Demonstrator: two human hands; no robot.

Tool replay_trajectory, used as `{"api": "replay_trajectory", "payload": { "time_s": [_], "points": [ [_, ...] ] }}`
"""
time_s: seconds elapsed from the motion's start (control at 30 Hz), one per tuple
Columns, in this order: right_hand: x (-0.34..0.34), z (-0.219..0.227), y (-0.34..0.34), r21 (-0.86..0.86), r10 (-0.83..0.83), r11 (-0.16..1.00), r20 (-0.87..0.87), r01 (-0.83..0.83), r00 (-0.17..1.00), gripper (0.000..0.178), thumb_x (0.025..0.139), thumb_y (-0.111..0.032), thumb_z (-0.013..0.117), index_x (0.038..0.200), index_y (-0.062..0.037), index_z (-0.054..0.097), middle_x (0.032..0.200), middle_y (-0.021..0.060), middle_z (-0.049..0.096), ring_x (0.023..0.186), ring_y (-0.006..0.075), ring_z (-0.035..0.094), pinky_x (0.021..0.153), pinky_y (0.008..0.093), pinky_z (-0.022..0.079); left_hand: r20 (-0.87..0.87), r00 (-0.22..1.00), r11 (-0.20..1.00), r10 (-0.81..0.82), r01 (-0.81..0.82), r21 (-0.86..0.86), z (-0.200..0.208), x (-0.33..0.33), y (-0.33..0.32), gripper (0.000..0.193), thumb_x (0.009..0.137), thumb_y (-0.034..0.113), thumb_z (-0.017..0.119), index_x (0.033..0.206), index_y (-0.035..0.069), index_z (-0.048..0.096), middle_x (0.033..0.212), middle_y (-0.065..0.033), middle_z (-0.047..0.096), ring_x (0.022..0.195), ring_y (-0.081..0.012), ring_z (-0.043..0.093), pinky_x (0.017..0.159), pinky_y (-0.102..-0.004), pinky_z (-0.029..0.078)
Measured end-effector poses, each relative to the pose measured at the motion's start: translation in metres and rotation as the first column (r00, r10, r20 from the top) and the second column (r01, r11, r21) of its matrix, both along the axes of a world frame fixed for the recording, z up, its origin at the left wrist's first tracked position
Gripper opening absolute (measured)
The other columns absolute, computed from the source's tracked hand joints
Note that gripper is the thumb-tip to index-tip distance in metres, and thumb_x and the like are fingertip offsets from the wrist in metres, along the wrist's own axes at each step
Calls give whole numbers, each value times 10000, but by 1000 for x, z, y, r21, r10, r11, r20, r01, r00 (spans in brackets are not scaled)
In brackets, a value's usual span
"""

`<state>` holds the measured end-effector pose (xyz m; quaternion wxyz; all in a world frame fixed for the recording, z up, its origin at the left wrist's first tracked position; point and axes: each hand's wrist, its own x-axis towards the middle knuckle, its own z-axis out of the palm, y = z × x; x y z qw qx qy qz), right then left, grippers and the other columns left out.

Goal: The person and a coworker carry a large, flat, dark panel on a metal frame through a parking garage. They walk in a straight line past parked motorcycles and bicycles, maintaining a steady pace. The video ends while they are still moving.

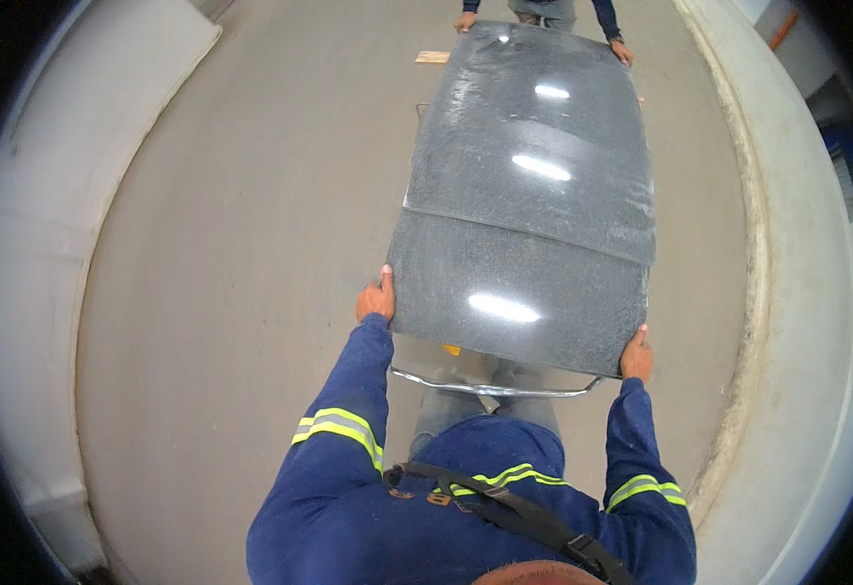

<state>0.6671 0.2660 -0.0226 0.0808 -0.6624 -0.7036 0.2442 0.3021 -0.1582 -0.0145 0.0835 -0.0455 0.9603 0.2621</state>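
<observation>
Two dark grey, shiny, stone-like slabs stretch away in front of me, overlapping or meeting along a cross edge. My left hand (376, 295) grips the left edge of the near slab (524, 292), thumb up along its side. On the opposite edge, close to the near right corner, my right hand (637, 357) is closed on the same slab, fingers mostly hidden. The far slab (534, 146) carries pale dusty smears and light reflections. At its far end another person's hands (621, 52) hold the two corners.
Below the near edge, a bent chrome handlebar (493, 392) crosses in front of my legs, with a small yellow part (452, 349) above it. A wooden piece (432, 58) lies beside the far slab. Pale walls (807, 292) flank the grey floor (232, 273) on both sides.
</observation>
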Motion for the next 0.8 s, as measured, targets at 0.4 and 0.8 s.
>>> {"api": "replay_trajectory", "payload": {
  "time_s": [0.4, 0.8],
  "points": [
    [14, 27, -2, -76, -1, 997, 74, 7, 997, 804, 958, -617, 233, 1104, 58, 645, 1080, 297, 634, 1038, 449, 600, 891, 511, 456, 123, 992, 999, -10, 14, -29, -25, 31, -6, 822, 936, 665, 239, 1099, -21, 661, 1074, -300, 634, 1046, -447, 595, 897, -514, 450],
    [38, 18, -12, -30, 14, 1000, 201, -8, 980, 817, 956, -627, 212, 1113, 46, 649, 1102, 283, 636, 1062, 444, 596, 915, 501, 454, 168, 985, 999, -43, 42, 14, -28, 48, -13, 847, 935, 677, 201, 1077, -13, 672, 1073, -292, 638, 1055, -449, 590, 905, -508, 447]
  ]
}}
